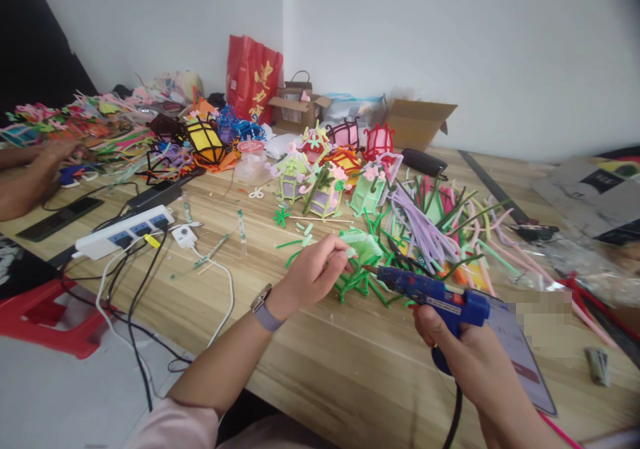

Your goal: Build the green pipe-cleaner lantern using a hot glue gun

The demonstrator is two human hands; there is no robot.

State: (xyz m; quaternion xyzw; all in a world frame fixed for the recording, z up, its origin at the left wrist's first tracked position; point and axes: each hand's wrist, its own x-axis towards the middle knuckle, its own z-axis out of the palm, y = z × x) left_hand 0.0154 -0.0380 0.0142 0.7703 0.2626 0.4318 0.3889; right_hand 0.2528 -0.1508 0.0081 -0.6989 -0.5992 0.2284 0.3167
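My right hand [465, 352] is wrapped round the handle of a blue hot glue gun [433, 297], whose nozzle points left. Just in front of that nozzle, my left hand [317, 269] pinches a small pale green piece [351, 253]; its exact shape is too small to make out. Right beside the left fingertips lies a green pipe-cleaner frame [364, 245], partly hidden by the hand and the gun. A bunch of purple pipe cleaners [423, 229] and dark scissors [403, 257] lie behind the gun.
Several pipe-cleaner lanterns [324, 199] stand further back. To the left are a white power strip [125, 231] with cables and a phone [60, 219]. A tablet [520, 355] lies at the right. Another person's hand [60, 152] works at the far left. A red bag [253, 79] stands behind.
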